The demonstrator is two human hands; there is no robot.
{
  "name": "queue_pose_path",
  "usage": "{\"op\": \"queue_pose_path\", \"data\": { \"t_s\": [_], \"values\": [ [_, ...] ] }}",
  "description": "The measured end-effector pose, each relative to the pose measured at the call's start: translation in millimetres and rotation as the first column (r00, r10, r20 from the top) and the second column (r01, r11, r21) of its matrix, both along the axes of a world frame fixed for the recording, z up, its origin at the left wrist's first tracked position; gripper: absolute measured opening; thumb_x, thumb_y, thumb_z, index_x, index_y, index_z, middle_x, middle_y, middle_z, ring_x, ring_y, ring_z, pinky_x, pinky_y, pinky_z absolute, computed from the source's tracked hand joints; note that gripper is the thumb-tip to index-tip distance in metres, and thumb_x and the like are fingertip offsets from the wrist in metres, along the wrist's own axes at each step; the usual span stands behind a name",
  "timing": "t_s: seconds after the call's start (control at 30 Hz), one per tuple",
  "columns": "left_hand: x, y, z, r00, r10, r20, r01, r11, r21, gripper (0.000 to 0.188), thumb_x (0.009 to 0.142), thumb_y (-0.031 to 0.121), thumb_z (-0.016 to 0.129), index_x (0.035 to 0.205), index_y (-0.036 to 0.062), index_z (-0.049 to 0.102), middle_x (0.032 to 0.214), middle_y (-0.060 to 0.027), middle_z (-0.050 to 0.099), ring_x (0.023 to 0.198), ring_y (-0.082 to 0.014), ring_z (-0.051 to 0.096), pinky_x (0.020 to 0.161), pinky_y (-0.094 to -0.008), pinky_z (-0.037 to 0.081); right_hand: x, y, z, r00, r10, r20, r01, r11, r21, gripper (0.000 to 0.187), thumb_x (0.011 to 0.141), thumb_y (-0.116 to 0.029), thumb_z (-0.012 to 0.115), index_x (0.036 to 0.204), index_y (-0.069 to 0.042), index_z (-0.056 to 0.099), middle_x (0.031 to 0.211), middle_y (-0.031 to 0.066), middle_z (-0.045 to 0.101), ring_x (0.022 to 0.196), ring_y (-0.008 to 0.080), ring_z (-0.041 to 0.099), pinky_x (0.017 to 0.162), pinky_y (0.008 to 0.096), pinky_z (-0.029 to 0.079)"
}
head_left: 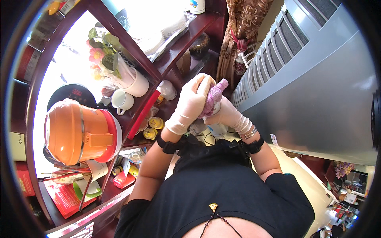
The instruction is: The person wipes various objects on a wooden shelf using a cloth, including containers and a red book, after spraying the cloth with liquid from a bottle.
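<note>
Both hands wear thin white gloves and meet in front of my chest. My left hand (pixel 190 104) is closed on a bunched purple cloth (pixel 214 96), with one end of it sticking up past the fingers. Close against it, my right hand (pixel 229 114) is closed round a small whitish object (pixel 217 107). The cloth wraps that object and hides most of it, so its kind does not show.
Left, a dark red shelf unit holds an orange appliance (pixel 65 131), a white mug (pixel 122 101), a white flower vase (pixel 139 84) and yellow-topped containers (pixel 151 133). A large grey vented machine (pixel 309 91) stands close on my right. A patterned curtain (pixel 248 20) hangs ahead.
</note>
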State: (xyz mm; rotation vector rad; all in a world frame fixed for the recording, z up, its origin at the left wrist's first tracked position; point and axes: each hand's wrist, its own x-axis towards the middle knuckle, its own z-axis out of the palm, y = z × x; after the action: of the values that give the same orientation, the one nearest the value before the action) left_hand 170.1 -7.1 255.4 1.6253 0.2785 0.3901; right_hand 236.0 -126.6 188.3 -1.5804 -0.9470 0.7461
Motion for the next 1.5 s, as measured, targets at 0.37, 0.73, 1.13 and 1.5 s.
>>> {"op": "queue_pose_path", "data": {
  "t_s": [0.37, 0.73, 1.13, 1.5],
  "values": [
    [2.1, -8.9, -28.8, 0.837, 0.065, 0.543, -0.439, 0.672, 0.596, 0.020, 0.078, 0.012, 0.059, 0.094, -0.0006, 0.060, 0.096, -0.0153, 0.061, 0.093, -0.0351, 0.057, 0.086, -0.0411, 0.044, 6.4, 8.9, -14.8, 0.768, -0.341, 0.542, 0.260, 0.939, 0.223, 0.050, 0.067, -0.020, 0.072, 0.106, -0.003, 0.045, 0.087, 0.0197, 0.061, 0.077, 0.0399, 0.057, 0.068, 0.0437, 0.048],
    [-15.7, -5.5, -9.2, 0.724, 0.273, 0.633, -0.567, 0.759, 0.321, 0.012, 0.080, 0.014, 0.063, 0.083, 0.0024, 0.060, 0.080, -0.0101, 0.062, 0.072, -0.0212, 0.060, 0.075, -0.0373, 0.051, 11.9, 12.3, 16.3, 0.987, -0.100, -0.125, 0.139, 0.923, 0.359, 0.032, 0.073, -0.015, 0.067, 0.101, -0.003, 0.057, 0.099, 0.0060, 0.059, 0.089, 0.0185, 0.057, 0.080, 0.0304, 0.046],
    [15.1, 14.3, 1.0, 0.954, -0.201, 0.224, 0.125, 0.941, 0.313, 0.046, 0.079, 0.009, 0.067, 0.123, 0.0097, 0.054, 0.134, -0.0113, 0.046, 0.131, -0.0258, 0.033, 0.106, -0.0367, 0.029, 24.6, 25.3, 14.8, 0.576, 0.234, -0.783, 0.223, 0.877, 0.426, 0.074, 0.081, -0.070, 0.033, 0.128, -0.013, 0.042, 0.117, 0.0034, 0.055, 0.105, 0.0160, 0.055, 0.090, 0.0327, 0.046],
    [-77.6, -2.1, -39.6, 0.936, -0.246, 0.251, 0.185, 0.952, 0.243, 0.025, 0.087, 0.017, 0.056, 0.103, -0.0006, 0.063, 0.096, -0.0114, 0.064, 0.093, -0.0250, 0.062, 0.083, -0.0331, 0.048, 54.7, 6.0, 23.7, 0.636, 0.073, -0.768, 0.401, 0.819, 0.410, 0.074, 0.082, -0.072, 0.035, 0.111, -0.006, 0.054, 0.094, 0.0111, 0.063, 0.082, 0.0234, 0.063, 0.076, 0.0383, 0.053]
  ]
}}
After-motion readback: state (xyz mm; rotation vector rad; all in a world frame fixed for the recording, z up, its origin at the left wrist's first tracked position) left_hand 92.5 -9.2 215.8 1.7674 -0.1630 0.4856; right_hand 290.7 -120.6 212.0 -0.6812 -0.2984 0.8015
